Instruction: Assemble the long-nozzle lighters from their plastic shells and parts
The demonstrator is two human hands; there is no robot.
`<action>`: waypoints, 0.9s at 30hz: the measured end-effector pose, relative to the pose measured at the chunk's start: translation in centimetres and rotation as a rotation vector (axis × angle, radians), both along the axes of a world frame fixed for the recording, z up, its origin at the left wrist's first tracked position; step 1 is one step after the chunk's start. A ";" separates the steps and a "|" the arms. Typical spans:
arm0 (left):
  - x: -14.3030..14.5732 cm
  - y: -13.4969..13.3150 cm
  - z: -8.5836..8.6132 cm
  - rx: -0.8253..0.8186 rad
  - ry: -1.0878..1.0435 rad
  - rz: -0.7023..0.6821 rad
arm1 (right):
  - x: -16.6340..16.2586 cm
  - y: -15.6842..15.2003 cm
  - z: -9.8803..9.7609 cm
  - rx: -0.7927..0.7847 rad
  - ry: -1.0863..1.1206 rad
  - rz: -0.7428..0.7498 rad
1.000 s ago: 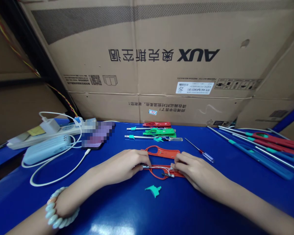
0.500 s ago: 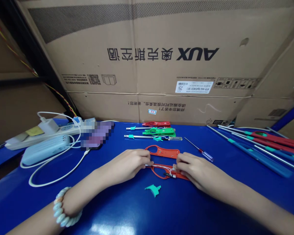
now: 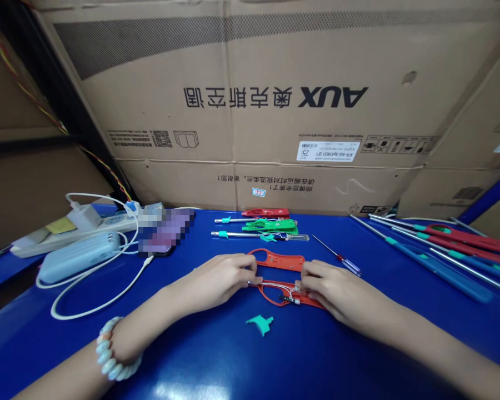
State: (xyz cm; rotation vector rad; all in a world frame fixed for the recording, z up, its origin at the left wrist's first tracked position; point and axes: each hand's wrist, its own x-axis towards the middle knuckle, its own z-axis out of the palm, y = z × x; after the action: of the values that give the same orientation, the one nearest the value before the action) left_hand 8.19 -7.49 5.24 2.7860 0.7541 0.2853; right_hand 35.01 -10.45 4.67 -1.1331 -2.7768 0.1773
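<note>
An orange lighter shell half [image 3: 270,295] with white wires and a small dark part in it lies on the blue table, its right end covered by my right hand [image 3: 323,284]. That hand's fingers are closed on the shell's inside edge, around a pale clear part. My left hand [image 3: 238,276] pinches the shell's left tip, where a bit of metal shows; the fingers hide most of it. Just behind, a second orange shell half [image 3: 281,261] lies between my hands. A teal trigger piece [image 3: 261,323] rests on the table in front.
Further back are red [image 3: 266,213] and green lighter parts [image 3: 270,225] with metal tubes. A screwdriver [image 3: 348,264] lies right of them. Several long lighters [image 3: 437,266] lie at right. A power bank [image 3: 79,256], power strip [image 3: 104,226] and phone [image 3: 170,230] stand left, before a cardboard wall [image 3: 254,128].
Both hands keep nearly the same place and grip on the orange shell half. The view has shifted slightly.
</note>
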 end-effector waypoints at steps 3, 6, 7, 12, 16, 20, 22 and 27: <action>0.2 -0.1 0.0 0.040 -0.006 -0.009 | 0.0 0.0 -0.2 0.003 0.005 0.002; 0.2 -0.2 0.0 0.048 -0.017 -0.014 | 0.1 0.0 -0.3 0.004 -0.002 0.001; 0.3 -0.2 0.1 0.039 -0.017 -0.012 | 0.1 0.0 -0.3 0.004 -0.005 0.001; 0.2 -0.3 0.2 -0.054 -0.014 0.014 | 0.2 0.0 -0.4 0.011 -0.001 0.007; 0.2 -0.3 0.1 -0.055 -0.025 0.024 | 0.1 0.0 -0.3 0.018 -0.005 0.005; 0.4 -0.2 -0.3 0.049 0.028 0.035 | 0.1 -0.1 -0.2 0.008 -0.012 -0.004; 0.5 -0.4 -0.5 0.129 0.076 0.036 | 0.0 -0.1 -0.1 0.004 -0.019 -0.008; 1.2 -1.3 -0.5 0.362 0.187 0.003 | -0.2 -0.4 0.1 0.013 -0.029 -0.045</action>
State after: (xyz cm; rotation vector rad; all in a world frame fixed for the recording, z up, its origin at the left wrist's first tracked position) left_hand 9.42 -8.82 4.70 3.1883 0.8204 0.1772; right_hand 34.78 -10.84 4.79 -1.2035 -2.7707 0.1383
